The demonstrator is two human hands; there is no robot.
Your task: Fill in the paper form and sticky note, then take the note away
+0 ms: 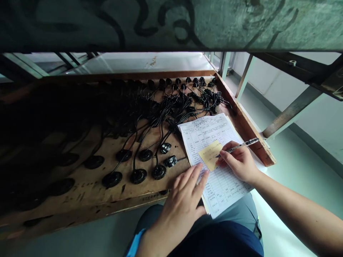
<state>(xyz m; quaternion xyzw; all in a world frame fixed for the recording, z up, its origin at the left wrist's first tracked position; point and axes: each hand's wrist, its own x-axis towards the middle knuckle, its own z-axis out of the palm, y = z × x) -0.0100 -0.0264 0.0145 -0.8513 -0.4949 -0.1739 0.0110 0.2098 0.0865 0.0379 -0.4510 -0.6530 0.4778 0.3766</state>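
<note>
My right hand [239,161] is closed round a pen [242,145] whose tip rests on a yellow sticky note [210,154]. The note lies on a printed form [211,142] at the right end of a shallow wooden tray [88,192]. My left hand [183,200] lies flat with fingers stretched out, its fingertips pressing the form's lower left edge beside the note. The form's lower part hangs over the tray edge onto my lap.
Several black round parts with black cables [138,175] are spread across the tray, thicker and darker to the left. A dark shelf [171,25] hangs overhead. Metal frame legs [292,110] stand on the pale floor to the right. My knees are below.
</note>
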